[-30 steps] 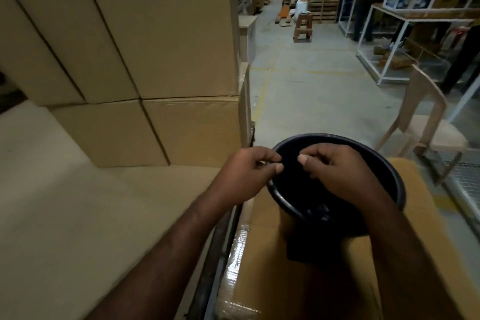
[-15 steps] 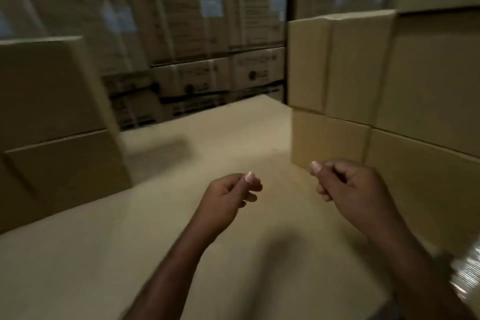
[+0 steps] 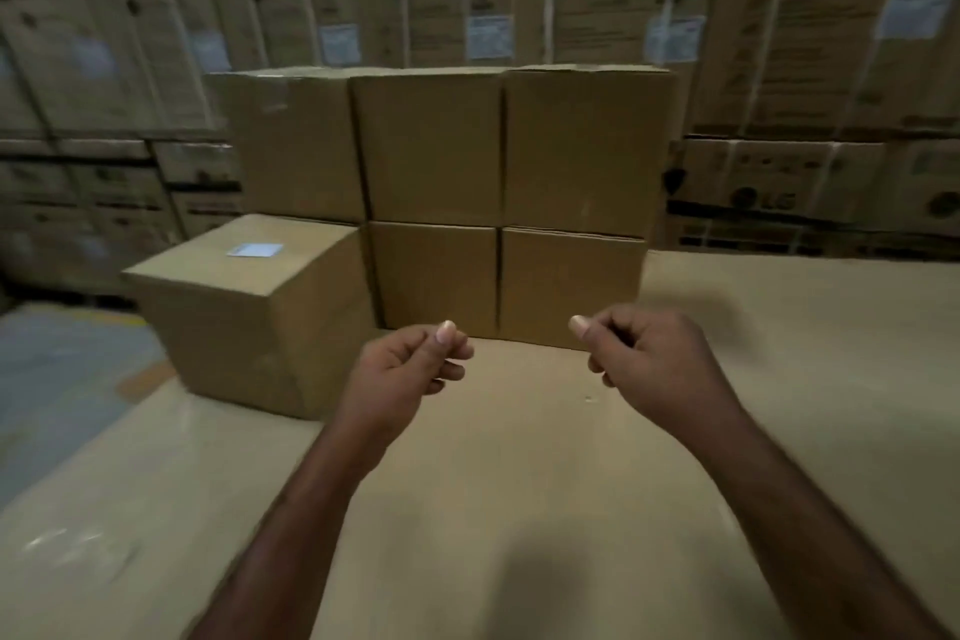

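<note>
Fingers (image 3: 454, 370) on both hands are sitting clenched, thumb tips pressing on forefingers, and nothing is showing in either pinch. The left hand (image 3: 400, 379) and right hand (image 3: 660, 369) are hovering over the desk (image 3: 519, 509), just near of the stack of boxes (image 3: 431, 146), which is standing two rows high at the far middle. A single box (image 3: 249, 317) is sitting beside it on the left. Looking at that plain, sealed cardboard, I'm judging it stiff along the edges, softer across the faces, and a bit slick for bare palms. How heavy they are isn't showing, so I'm expecting a two-handed job. The lower row is bearing the upper one, so I'm thinking top box first, palms on opposite sides, fingertips hooking under the bottom edge.
</note>
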Action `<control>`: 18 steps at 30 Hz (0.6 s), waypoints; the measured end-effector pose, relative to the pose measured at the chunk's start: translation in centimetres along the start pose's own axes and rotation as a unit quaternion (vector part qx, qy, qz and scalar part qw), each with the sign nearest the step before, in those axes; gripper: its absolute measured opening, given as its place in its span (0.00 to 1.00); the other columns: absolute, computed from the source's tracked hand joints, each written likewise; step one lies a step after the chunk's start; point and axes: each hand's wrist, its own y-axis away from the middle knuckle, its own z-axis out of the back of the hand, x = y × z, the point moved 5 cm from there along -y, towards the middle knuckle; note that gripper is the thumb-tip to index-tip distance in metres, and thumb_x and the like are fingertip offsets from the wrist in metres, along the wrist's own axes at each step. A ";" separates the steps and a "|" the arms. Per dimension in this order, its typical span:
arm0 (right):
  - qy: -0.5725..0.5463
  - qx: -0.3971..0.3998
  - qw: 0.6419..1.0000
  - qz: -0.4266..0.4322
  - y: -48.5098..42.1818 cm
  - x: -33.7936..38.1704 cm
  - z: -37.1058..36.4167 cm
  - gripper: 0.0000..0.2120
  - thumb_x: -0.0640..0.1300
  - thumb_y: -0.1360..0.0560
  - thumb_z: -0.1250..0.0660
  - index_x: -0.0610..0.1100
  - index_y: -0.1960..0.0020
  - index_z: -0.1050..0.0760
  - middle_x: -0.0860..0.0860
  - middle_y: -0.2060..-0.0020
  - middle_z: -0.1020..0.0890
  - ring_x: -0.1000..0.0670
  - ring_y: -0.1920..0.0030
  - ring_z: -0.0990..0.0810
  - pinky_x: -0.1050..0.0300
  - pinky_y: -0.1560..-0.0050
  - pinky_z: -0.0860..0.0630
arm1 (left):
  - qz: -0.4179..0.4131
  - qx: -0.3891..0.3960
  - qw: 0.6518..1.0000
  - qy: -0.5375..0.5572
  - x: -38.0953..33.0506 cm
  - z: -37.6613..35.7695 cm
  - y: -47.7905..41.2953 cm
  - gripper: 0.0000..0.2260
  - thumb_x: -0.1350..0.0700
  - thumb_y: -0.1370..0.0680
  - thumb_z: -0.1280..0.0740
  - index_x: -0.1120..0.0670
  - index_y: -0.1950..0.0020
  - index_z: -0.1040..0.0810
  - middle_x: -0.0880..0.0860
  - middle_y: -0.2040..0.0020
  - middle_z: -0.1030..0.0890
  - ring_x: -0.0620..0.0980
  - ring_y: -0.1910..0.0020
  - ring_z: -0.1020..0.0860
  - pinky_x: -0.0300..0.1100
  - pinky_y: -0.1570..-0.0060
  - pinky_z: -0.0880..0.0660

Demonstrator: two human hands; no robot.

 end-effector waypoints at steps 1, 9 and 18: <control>0.001 0.017 1.000 0.002 -0.8 1.1 -2.9 0.14 0.56 0.23 0.32 0.50 0.64 0.20 0.51 0.69 0.18 0.49 0.66 0.18 0.44 0.59 0.19 | 0.005 -0.016 1.000 0.002 0.5 3.0 -0.4 0.17 0.44 0.25 0.34 0.56 0.51 0.16 0.56 0.52 0.13 0.50 0.57 0.18 0.44 0.55 0.25; 0.002 0.120 0.991 0.064 -6.6 11.3 -24.8 0.08 0.53 0.24 0.31 0.50 0.52 0.17 0.57 0.62 0.18 0.56 0.60 0.20 0.54 0.56 0.22 | 0.024 -0.134 0.991 0.002 4.6 23.8 -3.5 0.15 0.43 0.26 0.32 0.54 0.52 0.15 0.56 0.53 0.13 0.51 0.57 0.19 0.44 0.57 0.26; 0.125 0.131 0.981 0.072 -12.6 15.7 -40.3 0.32 0.60 0.27 0.30 0.57 0.26 0.35 0.45 0.25 0.39 0.41 0.30 0.31 0.47 0.34 0.27 | 0.015 -0.177 0.983 -0.036 5.2 35.3 -9.8 0.09 0.50 0.20 0.31 0.53 0.53 0.16 0.51 0.57 0.15 0.46 0.58 0.21 0.43 0.58 0.26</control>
